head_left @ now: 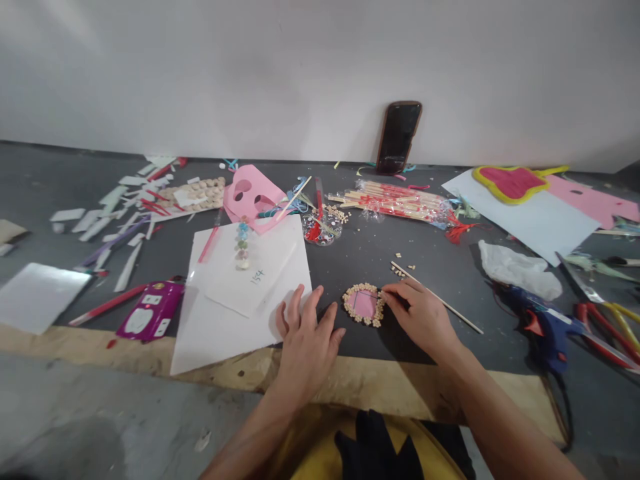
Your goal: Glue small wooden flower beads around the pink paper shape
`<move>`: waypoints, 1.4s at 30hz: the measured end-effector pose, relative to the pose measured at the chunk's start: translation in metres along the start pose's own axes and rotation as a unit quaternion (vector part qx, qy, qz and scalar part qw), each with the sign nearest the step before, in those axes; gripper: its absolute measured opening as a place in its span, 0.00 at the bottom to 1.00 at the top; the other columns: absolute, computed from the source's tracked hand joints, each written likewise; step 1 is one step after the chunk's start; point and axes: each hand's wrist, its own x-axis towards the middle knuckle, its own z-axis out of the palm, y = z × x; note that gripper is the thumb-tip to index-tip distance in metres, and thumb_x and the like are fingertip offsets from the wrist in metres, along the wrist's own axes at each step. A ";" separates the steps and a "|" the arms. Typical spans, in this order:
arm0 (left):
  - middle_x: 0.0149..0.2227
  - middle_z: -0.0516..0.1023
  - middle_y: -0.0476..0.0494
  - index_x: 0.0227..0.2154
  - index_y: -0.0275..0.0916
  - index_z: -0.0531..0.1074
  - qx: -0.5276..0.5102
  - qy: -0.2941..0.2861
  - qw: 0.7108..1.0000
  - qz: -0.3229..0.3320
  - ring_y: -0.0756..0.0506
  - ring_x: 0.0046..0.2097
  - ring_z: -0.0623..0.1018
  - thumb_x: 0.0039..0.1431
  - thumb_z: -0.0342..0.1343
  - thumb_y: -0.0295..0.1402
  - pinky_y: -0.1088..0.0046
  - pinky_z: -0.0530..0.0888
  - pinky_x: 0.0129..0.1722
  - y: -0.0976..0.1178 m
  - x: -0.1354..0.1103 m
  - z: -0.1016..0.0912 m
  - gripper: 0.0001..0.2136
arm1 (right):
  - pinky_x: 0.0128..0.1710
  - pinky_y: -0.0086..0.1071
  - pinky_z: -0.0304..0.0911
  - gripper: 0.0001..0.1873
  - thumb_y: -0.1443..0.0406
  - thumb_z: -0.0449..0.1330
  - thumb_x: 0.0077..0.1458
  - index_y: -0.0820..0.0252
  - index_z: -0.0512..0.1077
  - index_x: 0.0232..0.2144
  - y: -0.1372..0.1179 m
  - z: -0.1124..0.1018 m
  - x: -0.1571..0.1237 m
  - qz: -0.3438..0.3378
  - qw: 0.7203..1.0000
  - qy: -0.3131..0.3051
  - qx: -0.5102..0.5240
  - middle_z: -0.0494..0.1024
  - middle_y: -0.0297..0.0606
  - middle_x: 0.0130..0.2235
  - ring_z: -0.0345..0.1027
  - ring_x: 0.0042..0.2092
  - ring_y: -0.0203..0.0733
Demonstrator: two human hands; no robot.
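Observation:
A small pink oval piece ringed with pale wooden beads [363, 305] lies on the dark mat in front of me. My right hand [419, 315] rests at its right edge, fingertips pinched together against the bead ring. My left hand [306, 337] lies flat with fingers spread, partly on the corner of a white sheet [220, 327], just left of the beaded piece. A thin wooden stick [457, 311] runs diagonally behind my right hand. A few loose beads [399, 256] lie beyond it.
A blue glue gun [543, 327] and red-handled scissors [607, 333] lie at right. A bag of sticks [400, 200], pink foam cut-outs [253, 193], a dish of googly eyes [323, 230], a purple packet [150, 319] and paper scraps surround the white sheet. A phone [399, 137] leans on the wall.

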 end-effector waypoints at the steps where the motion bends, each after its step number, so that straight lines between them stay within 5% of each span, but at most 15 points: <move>1: 0.62 0.61 0.36 0.50 0.42 0.73 0.001 -0.002 1.000 -0.001 0.30 0.65 0.52 0.63 0.49 0.38 0.41 0.53 0.59 0.000 0.000 0.000 0.15 | 0.37 0.31 0.66 0.10 0.63 0.53 0.60 0.56 0.75 0.34 0.000 0.000 0.000 0.000 1.000 0.004 0.001 0.77 0.37 0.35 0.72 0.36 0.39; 42: 0.62 0.61 0.35 0.49 0.42 0.73 -0.001 0.009 1.000 0.003 0.29 0.65 0.53 0.62 0.51 0.37 0.41 0.53 0.58 -0.002 -0.001 0.000 0.15 | 0.36 0.33 0.66 0.11 0.63 0.51 0.61 0.56 0.73 0.32 0.005 -0.001 -0.001 -0.016 1.000 0.007 0.006 0.76 0.38 0.33 0.72 0.35 0.40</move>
